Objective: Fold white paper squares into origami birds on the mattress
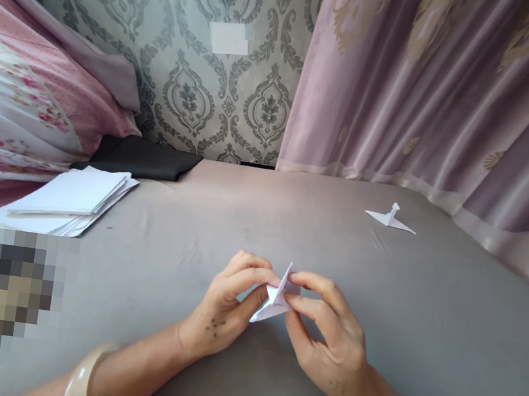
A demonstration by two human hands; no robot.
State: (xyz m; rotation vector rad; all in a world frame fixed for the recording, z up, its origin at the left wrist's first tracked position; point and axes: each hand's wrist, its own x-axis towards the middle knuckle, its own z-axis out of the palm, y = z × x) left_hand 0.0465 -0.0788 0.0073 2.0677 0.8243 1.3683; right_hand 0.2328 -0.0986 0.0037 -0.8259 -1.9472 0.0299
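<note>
Between my two hands is a small folded white paper figure (276,298), with pointed flaps standing up and sticking out toward me. My left hand (231,304) pinches its left side between thumb and fingers. On the other side, my right hand (330,327) grips the paper with its thumb below and fingertips on the upper flap. Parts of the folds are hidden behind my fingers. Farther back on the right, a finished-looking white origami bird (391,219) rests on the grey sheet with its wings spread.
A stack of white paper (70,195) lies at the left on the grey sheet (181,239), in front of a black folder-like item (145,158). Pink curtains (380,96) hang at the right. Floral fabric (24,95) drapes at the left. The lower left corner is pixelated.
</note>
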